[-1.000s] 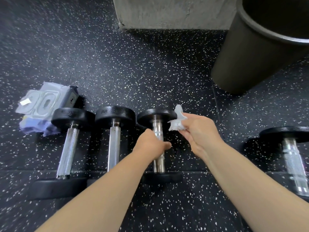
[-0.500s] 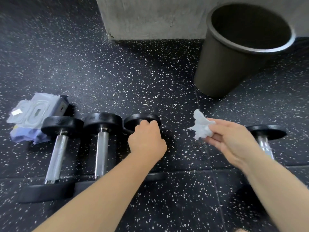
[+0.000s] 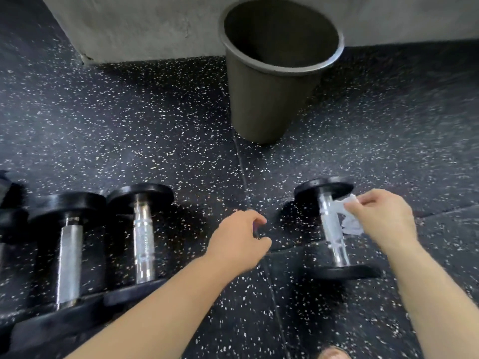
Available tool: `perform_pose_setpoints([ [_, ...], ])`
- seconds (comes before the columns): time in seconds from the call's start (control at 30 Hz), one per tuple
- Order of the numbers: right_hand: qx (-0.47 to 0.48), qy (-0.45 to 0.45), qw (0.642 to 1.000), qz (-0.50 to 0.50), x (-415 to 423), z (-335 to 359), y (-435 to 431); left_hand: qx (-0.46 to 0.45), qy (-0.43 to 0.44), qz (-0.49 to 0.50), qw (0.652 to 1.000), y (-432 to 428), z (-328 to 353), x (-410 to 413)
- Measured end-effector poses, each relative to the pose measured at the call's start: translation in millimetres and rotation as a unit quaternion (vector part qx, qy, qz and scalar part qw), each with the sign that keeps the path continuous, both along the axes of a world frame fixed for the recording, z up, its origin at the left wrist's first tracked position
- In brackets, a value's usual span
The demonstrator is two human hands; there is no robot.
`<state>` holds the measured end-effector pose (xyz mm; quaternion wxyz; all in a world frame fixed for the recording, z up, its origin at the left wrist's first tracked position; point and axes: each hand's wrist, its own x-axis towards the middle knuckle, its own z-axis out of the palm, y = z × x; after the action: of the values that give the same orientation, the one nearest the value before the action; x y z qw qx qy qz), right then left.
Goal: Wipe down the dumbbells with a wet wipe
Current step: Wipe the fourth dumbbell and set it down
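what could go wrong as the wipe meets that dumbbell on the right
The right dumbbell lies by itself on round plates, and the left hand hovers beside it, not on it, so a sideways push from the right hand may roll it. The wet wipe is bunched into a wad, so it may skip parts of the handle.

The leftmost dumbbell [image 3: 11, 224] is cut off by the left edge.
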<state>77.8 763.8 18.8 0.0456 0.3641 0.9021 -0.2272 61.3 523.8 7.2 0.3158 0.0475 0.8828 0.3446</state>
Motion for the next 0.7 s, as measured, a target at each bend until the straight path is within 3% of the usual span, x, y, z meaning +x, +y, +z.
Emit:
perform_pose_setpoints([
  [0.13, -0.010, 0.052, 0.999, 0.001, -8, -20, -15, 0.085, -0.056, -0.019, 0.995, 35, 7, 7],
  [0.33, -0.027, -0.022, 0.997, 0.075, -14, -32, -18, 0.159, -0.109, -0.052, 0.980, 78, 8, 24],
  [0.5, -0.038, 0.006, 0.999, 0.026, -16, -44, -16, 0.145, -0.112, -0.069, 0.981, 85, 3, 32],
  [0.7, -0.058, -0.038, 0.996, 0.058, -6, -42, -20, 0.053, -0.004, -0.150, 0.987, 72, -4, 39],
])
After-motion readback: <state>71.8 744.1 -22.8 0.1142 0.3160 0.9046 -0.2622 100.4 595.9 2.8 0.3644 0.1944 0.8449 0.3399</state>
